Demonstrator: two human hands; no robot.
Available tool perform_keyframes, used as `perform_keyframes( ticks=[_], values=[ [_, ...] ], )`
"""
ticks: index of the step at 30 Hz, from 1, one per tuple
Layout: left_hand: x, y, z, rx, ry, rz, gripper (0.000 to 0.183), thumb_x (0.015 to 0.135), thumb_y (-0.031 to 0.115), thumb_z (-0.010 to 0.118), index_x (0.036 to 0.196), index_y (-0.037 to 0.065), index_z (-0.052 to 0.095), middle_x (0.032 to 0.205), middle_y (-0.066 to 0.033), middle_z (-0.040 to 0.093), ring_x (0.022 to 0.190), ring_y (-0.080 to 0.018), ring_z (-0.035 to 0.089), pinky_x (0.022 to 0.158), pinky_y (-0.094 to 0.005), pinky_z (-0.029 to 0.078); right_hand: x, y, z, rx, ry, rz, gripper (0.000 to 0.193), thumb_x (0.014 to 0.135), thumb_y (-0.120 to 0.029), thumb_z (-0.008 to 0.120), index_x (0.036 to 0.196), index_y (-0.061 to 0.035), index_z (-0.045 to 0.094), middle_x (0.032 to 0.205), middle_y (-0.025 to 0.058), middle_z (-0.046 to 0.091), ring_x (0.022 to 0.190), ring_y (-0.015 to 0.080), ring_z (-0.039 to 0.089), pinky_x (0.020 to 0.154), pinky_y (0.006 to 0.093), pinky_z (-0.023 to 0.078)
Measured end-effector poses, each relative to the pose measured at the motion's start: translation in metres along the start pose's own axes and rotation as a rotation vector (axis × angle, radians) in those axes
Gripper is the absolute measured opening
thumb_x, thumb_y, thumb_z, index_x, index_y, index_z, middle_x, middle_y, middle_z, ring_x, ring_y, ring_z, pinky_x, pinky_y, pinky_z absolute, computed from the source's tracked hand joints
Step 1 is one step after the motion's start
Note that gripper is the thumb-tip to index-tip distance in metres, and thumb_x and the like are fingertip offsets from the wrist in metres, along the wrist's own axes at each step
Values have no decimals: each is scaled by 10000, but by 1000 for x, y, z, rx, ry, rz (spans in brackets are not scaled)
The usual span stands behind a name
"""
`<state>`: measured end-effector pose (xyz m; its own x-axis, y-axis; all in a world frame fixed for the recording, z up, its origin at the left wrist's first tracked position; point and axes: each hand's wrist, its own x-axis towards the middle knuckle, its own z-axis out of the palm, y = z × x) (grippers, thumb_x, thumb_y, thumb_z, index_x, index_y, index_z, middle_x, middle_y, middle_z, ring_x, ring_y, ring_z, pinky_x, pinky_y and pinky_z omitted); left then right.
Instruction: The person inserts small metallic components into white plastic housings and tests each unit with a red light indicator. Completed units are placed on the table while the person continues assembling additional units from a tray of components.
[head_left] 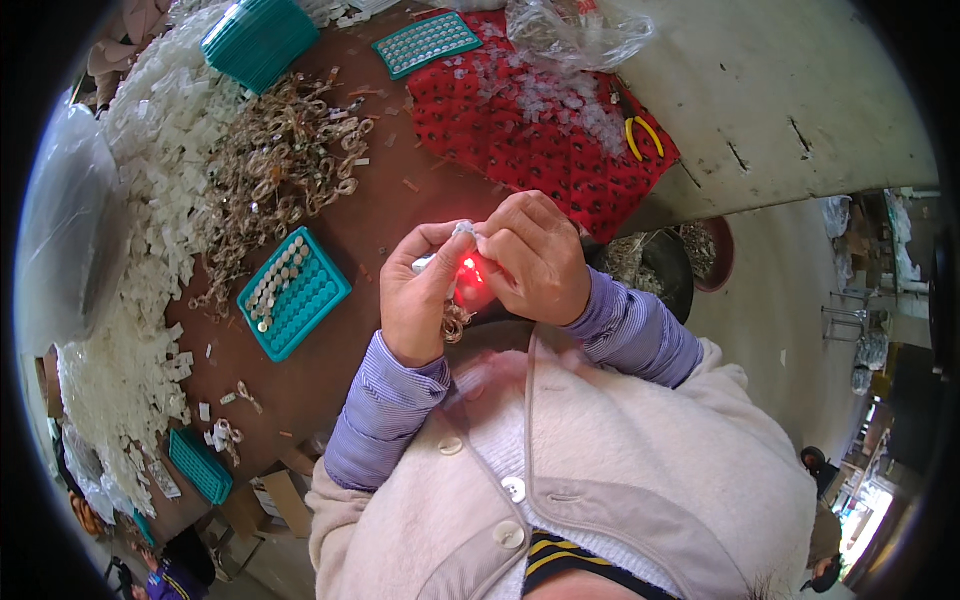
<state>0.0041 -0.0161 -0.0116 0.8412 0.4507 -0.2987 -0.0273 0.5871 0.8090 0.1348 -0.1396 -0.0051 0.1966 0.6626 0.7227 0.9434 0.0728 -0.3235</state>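
Observation:
My two hands meet close in front of my chest. My left hand (415,290) pinches a small light (468,270) that glows bright red. A coiled tan cord (456,322) hangs below that hand, apparently joined to it. Closed fingers of my right hand (535,258) grip a whitish, crumpled bit (466,229) at the top, where both hands' fingertips touch. What that bit is, I cannot make out. A small white piece (423,264) shows at my left palm.
A teal tray (325,287) of round pale pieces lies left on the brown table. Beyond it are tangled tan cords (285,160) and a heap of clear pieces (150,150). Yellow-handled pliers (644,139) rest on a red cloth (470,130). A dark tub (668,270) stands right.

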Motion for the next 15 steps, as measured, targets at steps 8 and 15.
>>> perform_keyframes(
  ticks=[8,15],
  values=[
    [18,6,-21,-134,29,11,175,1096,195,687,1183,44,711,1208,-181,796,599,-30,569,518,-185,476,31,85,-22,-19,-45,228,214,836,-209,873,1002,-102,791,979,74,732,952,317,682,860,458,514],
    [18,10,-26,-170,-16,82,249,1111,181,645,1311,37,681,1275,-211,763,583,-13,520,476,-174,458,31,130,4,-328,-146,262,125,894,-161,830,910,-69,748,975,67,705,929,308,671,836,444,503]
  ],
)
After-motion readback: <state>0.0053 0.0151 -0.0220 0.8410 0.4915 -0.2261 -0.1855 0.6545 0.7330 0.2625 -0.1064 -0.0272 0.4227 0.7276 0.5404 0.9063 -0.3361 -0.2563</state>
